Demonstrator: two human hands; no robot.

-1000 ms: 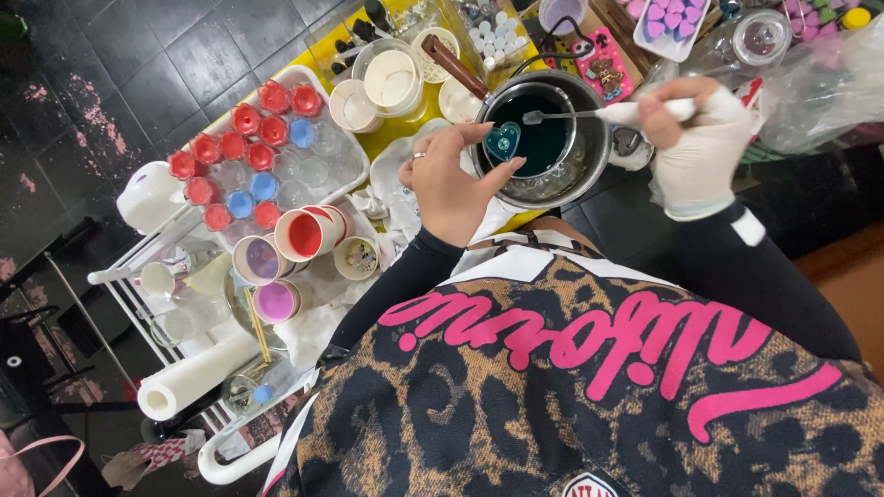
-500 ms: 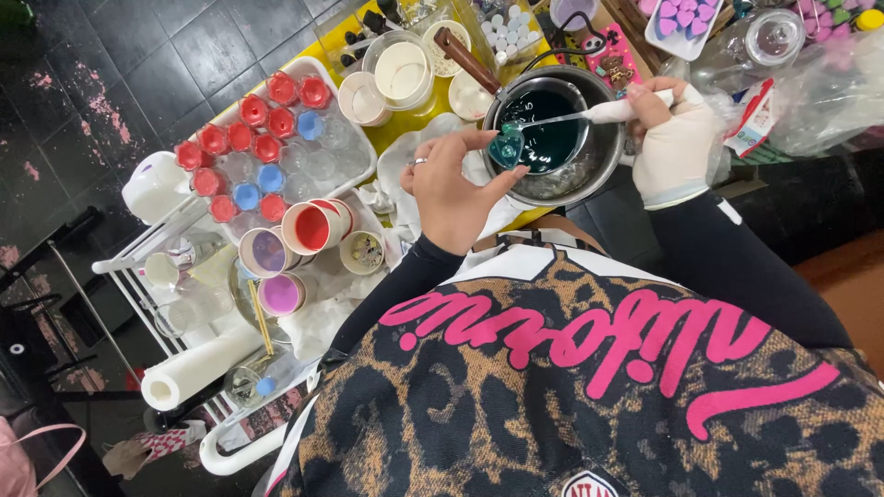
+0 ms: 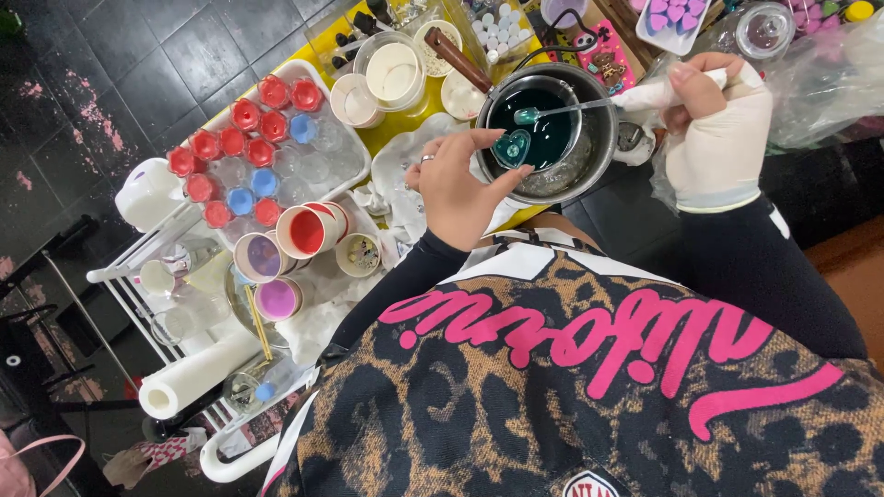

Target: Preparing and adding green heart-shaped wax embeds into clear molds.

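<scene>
My left hand [image 3: 458,185], a ring on one finger, pinches a small heart-shaped clear mould [image 3: 511,147] filled with teal liquid, just over the near rim of a metal pot [image 3: 599,138]. The pot holds dark teal liquid. My right hand [image 3: 716,131], in a white glove, grips the paper-wrapped handle of a metal spoon [image 3: 562,110]. The spoon's bowl hovers over the liquid, close to the mould.
A white tray [image 3: 364,166] to the left holds red, blue and clear small cups. Pink, purple and cream-filled cups [image 3: 304,230], a paper roll [image 3: 189,377] and a wire rack [image 3: 129,276] lie nearby. Purple moulds [image 3: 672,18] and a plastic bag [image 3: 820,83] sit at the right.
The view has shifted slightly; my left hand stays at the pot's rim with the mould, and the spoon has drawn back a little toward the mould.
</scene>
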